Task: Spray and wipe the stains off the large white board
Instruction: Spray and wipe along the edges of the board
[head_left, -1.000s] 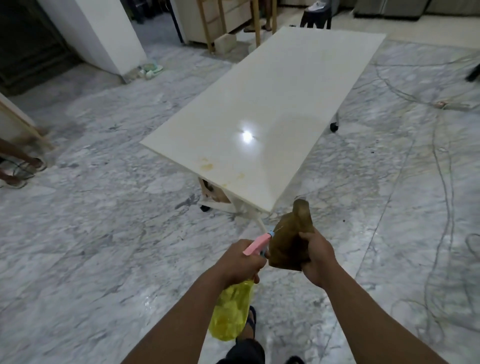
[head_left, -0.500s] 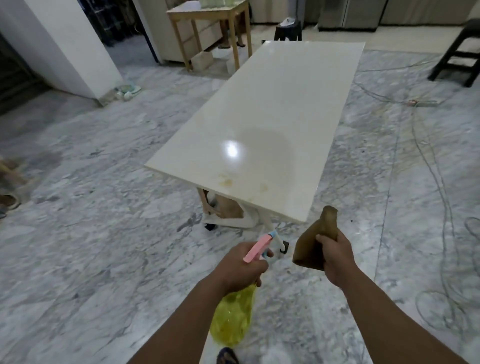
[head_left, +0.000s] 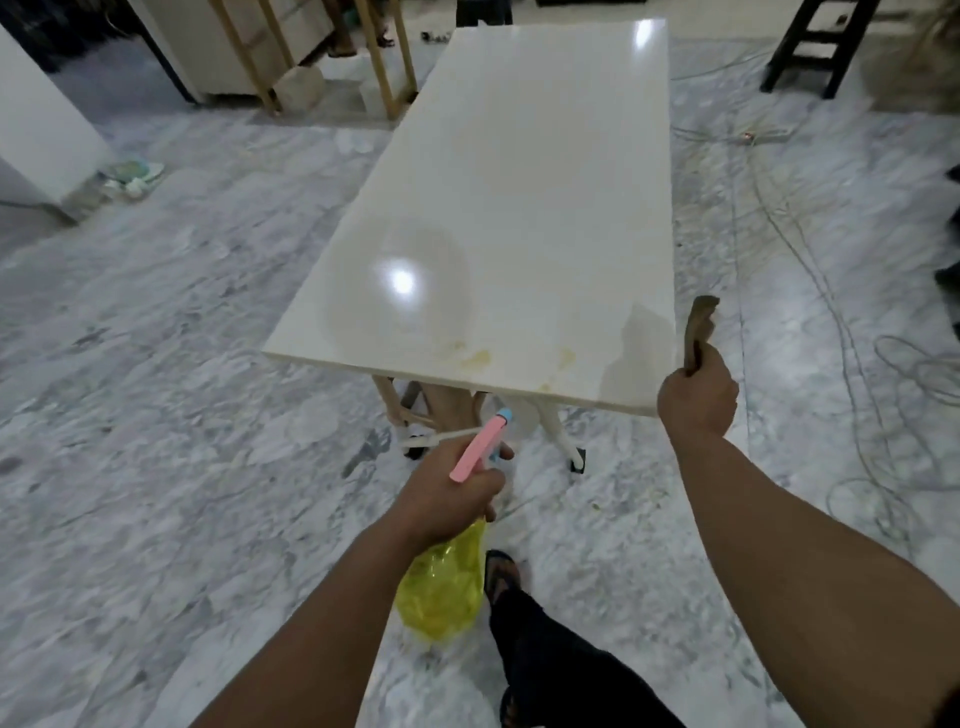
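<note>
Straight ahead, the large white board (head_left: 524, 208) lies flat as a table top, its long axis running from 6 toward 12 o'clock. Yellowish stains (head_left: 480, 357) sit near its close edge. At 6 o'clock, the left hand (head_left: 449, 488) grips a spray bottle (head_left: 441, 592) holding yellow liquid, its pink nozzle aimed toward 1 o'clock. At 3 o'clock, the right hand (head_left: 698, 397) has fingers curled around a brown cloth (head_left: 698, 332) beside the board's near right corner.

Both forearms extended fwd, left hand (head_left: 449, 488) grip curled — right hand (head_left: 697, 391) fisted, raised higher
</note>
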